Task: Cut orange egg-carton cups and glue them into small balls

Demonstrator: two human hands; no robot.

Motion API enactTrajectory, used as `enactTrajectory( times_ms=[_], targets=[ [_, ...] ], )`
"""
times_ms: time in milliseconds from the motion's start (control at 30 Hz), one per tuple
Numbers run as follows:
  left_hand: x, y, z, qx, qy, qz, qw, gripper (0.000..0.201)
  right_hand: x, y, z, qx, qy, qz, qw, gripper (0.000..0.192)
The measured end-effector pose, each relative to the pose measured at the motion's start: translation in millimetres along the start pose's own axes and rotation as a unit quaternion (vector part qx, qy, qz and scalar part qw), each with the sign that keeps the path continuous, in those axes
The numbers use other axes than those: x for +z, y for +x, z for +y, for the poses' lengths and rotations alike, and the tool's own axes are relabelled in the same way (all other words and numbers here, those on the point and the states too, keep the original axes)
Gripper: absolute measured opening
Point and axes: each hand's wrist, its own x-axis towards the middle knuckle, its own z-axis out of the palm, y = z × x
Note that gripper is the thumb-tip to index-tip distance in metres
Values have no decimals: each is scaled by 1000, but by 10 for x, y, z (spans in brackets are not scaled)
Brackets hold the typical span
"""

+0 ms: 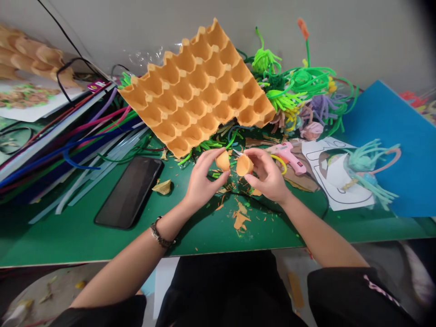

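Observation:
Between the thumb and fingers of my left hand (204, 179) is an orange-tan egg-carton cup (223, 161). A second egg-carton cup (243, 166), its round opening turned toward me, sits in the fingers of my right hand (270, 175). The two cups are close together but apart. A small silver metal tip (237, 153) shows beside the right-hand cup; whether my right hand also holds it, I cannot tell. Behind my hands leans a large orange egg tray (200, 91) with a notch cut from its lower edge. Torn carton scraps (241, 218) lie below the cups.
A black phone (129, 193) lies left of my hands, near a carton scrap (162, 187). Pipe cleaners (85, 141) spread across the left. To the right are a pink glue gun (289, 156), a paper drawing (330, 197), pipe-cleaner flowers (296, 95) and a blue board (381, 118).

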Motion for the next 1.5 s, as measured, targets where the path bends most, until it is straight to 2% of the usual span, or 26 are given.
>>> enactTrajectory(
  times_ms=[67, 133, 233, 300, 367, 500, 567, 633, 733, 767, 833, 900, 967, 1033, 1167, 1233, 1300, 1367, 1500],
  targets=[
    [-7, 1, -11, -9, 62, 25, 998, 52, -12, 15, -13, 17, 14, 2, 1000, 41],
    [-9, -10, -4, -11, 56, 22, 998, 49, -9, 22, -27, 27, 22, 1, 999, 40],
    [5, -42, 51, -28, -105, -56, 992, 38, 30, 3, -49, 5, -4, -5, 1000, 39],
    [31, -62, 101, -65, -239, -96, 964, 41, 68, -24, -66, -17, -52, -14, 998, 38],
    [66, -76, 142, -106, -333, -109, 931, 45, 92, -44, -95, -29, -97, -23, 995, 37],
    [117, -82, 159, -173, -435, -90, 879, 49, -32, 3, -239, -66, -198, -53, 976, 40],
    [118, -77, 147, -192, -456, -57, 867, 48, -189, 53, -336, -70, -329, -110, 936, 40],
    [112, -69, 138, -199, -468, -32, 860, 48, -348, 78, -396, -3, -456, -92, 885, 28],
    [108, -56, 137, -211, -480, -16, 851, 49, -469, 39, -360, 102, -591, -134, 789, 34],
    [110, -54, 138, -218, -480, -15, 850, 49, -469, 12, -320, 119, -615, -138, 767, 35],
    [114, -52, 137, -227, -474, -20, 851, 49, -434, -38, -231, 125, -652, -136, 735, 28],
    [120, -55, 126, -228, -467, -19, 854, 50, -390, -64, -166, 118, -673, -114, 721, 19],
    [126, -57, 103, -233, -461, -8, 856, 48, -367, -65, -141, 113, -673, -83, 726, 18],
    [133, -57, 72, -247, -448, 15, 859, 43, -364, -57, -142, 112, -646, -46, 753, 24],
    [146, -54, 25, -263, -400, 40, 877, 42, -333, -73, -130, 116, -514, 29, 850, 39],
    [140, -55, 25, -257, -375, 44, 890, 45, -278, -96, -103, 111, -428, 39, 896, 41],
    [124, -57, 39, -244, -348, 43, 904, 47, -213, -115, -80, 103, -357, 27, 928, 33],
    [105, -58, 61, -228, -327, 36, 916, 49, -158, -123, -76, 109, -331, 6, 937, 26],
    [80, -60, 98, -203, -306, 18, 930, 50, -110, -118, -116, 105, -389, -30, 915, 36]
  ],
)
